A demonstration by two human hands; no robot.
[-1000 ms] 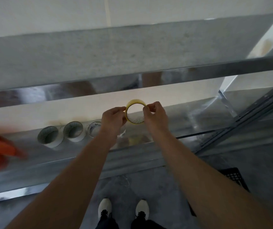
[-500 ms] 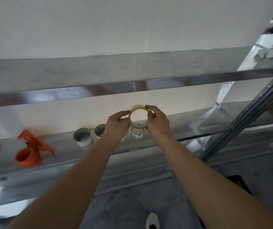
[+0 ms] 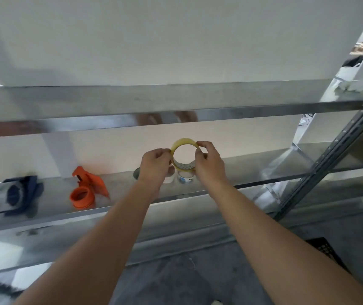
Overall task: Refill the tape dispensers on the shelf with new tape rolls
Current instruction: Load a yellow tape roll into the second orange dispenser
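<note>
Yellow tape roll (image 3: 184, 143), orange dispenser (image 3: 86, 188), dark blue dispenser (image 3: 21, 194), grey metal shelf (image 3: 121, 186).

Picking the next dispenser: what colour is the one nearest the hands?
Orange dispenser, clearest in the head view.

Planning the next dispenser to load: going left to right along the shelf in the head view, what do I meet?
Blue dispenser → orange dispenser → left hand → yellow tape roll, held by both hands → right hand. Rolls behind the hands overlap, so omitted.
</note>
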